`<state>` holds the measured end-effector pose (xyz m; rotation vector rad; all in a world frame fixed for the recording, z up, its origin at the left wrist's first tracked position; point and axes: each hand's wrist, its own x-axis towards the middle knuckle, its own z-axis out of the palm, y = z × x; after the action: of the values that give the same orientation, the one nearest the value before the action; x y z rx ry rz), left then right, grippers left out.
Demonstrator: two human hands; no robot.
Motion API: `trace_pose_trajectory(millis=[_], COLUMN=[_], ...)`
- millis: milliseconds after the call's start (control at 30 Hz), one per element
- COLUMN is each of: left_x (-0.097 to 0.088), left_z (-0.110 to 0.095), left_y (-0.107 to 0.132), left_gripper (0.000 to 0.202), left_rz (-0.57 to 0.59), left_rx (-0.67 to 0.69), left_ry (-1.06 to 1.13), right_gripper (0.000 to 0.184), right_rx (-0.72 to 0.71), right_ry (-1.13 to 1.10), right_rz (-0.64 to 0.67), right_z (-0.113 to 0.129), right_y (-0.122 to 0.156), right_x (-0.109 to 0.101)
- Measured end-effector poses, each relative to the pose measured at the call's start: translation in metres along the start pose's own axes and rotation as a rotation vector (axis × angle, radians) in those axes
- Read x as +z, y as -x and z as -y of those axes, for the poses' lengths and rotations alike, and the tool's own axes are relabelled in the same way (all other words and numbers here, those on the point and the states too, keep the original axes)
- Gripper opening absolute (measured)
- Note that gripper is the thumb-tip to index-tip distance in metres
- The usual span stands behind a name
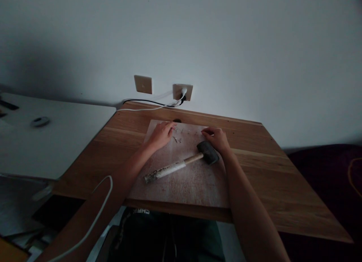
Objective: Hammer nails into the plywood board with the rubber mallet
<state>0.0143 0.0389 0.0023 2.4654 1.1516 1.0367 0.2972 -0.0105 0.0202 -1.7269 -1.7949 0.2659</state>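
Left hand [164, 134], fingers curled close together, is at the far left of the rectangular reddish-brown board [175, 188]; whether it grips anything, I cannot tell. Just beside it lie two loose shiny metal pieces [175, 139] — seemingly left over from the spaced row of small metal pieces [189, 131] further right (apparently the part done). Nearer, the black-headed mallet with a white-wrapped wooden handle [185, 162] lies unheld. Right hand [216, 138] has thumb and fingers nearly together at the row's end — any held piece is indistinct.

My left hand [162, 134] is at one end of these small metal pieces [175, 139], right hand [218, 139] at the other, mallet [181, 165] lying nearer me on the board [181, 190].
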Motion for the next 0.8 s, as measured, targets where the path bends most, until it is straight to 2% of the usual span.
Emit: trace_pose_trajectory(millis=[300, 800], left_x=[-0.0022, -0.0061], left_z=[-0.0046, -0.0054], left_y=[0.003, -0.0003], left_gripper=[0.038, 0.023], left_rz=[0.006, -0.005], left_rx=[0.011, -0.037], left_ry=[-0.101, -0.159], right_gripper=[0.018, 0.019], right_rx=[0.016, -0.033], right_ry=[-0.004, -0.078], right_rz=[-0.019, -0.054], right_z=[0.0006, 0.0013], right_y=[-0.0004, 0.0004], right_x=[0.0002, 0.0006])
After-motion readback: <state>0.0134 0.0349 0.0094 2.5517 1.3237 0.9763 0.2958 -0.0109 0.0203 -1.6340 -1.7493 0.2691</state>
